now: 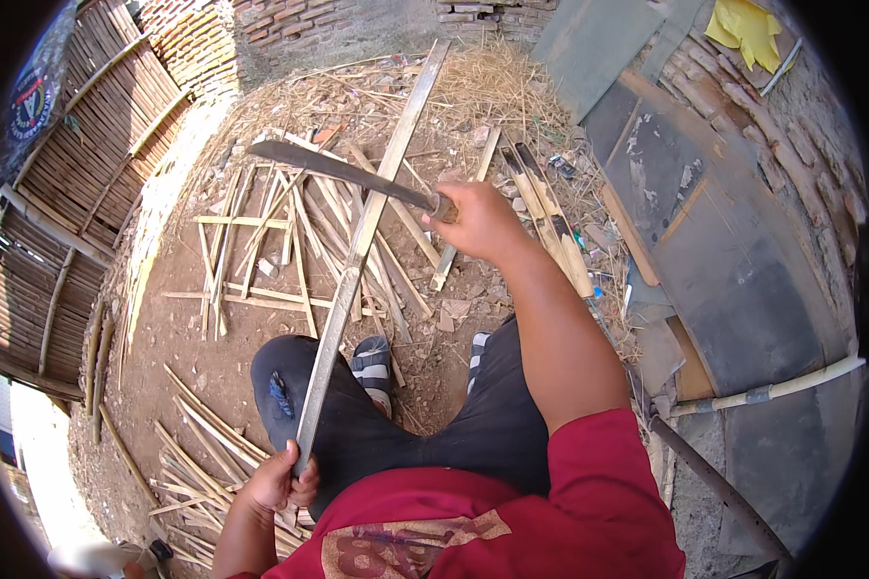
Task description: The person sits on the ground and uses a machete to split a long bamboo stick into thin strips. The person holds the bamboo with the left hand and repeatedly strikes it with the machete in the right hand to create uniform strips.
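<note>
Left fingers [304, 482] around the pale strip [362, 232], at its near end

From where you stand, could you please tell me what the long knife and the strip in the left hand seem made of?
The knife has a dull grey blade, probably steel; its brownish handle, mostly hidden by the right hand, may be wood. The strip looks like split bamboo, pale and smooth, with a node-like ridge partway along.
</note>
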### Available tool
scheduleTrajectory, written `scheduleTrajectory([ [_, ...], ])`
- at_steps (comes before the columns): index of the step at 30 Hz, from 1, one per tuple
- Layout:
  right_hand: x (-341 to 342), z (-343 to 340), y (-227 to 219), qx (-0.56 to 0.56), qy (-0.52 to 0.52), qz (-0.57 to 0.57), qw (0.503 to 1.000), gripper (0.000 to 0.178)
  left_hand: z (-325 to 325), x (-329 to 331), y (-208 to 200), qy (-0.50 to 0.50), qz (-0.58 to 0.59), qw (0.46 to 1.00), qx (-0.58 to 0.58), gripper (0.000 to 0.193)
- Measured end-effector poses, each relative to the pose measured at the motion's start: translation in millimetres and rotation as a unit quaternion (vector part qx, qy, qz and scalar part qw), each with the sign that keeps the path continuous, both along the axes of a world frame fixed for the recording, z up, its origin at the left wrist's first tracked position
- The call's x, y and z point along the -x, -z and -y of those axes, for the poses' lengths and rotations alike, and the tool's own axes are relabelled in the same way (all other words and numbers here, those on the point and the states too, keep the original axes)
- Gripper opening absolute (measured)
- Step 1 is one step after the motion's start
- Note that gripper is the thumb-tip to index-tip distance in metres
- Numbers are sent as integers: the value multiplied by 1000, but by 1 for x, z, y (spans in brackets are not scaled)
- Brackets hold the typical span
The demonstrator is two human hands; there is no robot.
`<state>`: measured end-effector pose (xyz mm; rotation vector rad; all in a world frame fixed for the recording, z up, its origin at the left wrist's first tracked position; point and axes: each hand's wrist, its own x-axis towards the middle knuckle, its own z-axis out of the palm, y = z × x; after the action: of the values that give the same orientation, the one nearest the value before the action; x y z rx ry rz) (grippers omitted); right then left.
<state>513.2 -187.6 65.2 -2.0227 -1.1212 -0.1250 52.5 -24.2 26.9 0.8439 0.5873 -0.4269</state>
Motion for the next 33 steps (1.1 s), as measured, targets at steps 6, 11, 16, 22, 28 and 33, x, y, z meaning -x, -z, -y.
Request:
scheduleTrajectory([
  [6,56,-22,-9,81,-216,197,953,26,1,-42,-9,-19,28,997,63,64],
  [11,7,-12,0,39,-66,-62,995,27,-8,-58,-10,-6,32,992,125,62],
  [16,39,-27,16,43,-170,125,976,23,-5,-70,4,-5,65,984,164,62],
  [22,5,-12,8,38,-67,-28,997,24,-9,-59,2,30,45,987,153,62],
  [28,38,-21,6,36,-165,81,982,20,-6,-60,9,3,63,983,174,63],
  [33,24,-21,0,93,-170,45,980,21,-10,-45,2,5,36,992,123,63],
])
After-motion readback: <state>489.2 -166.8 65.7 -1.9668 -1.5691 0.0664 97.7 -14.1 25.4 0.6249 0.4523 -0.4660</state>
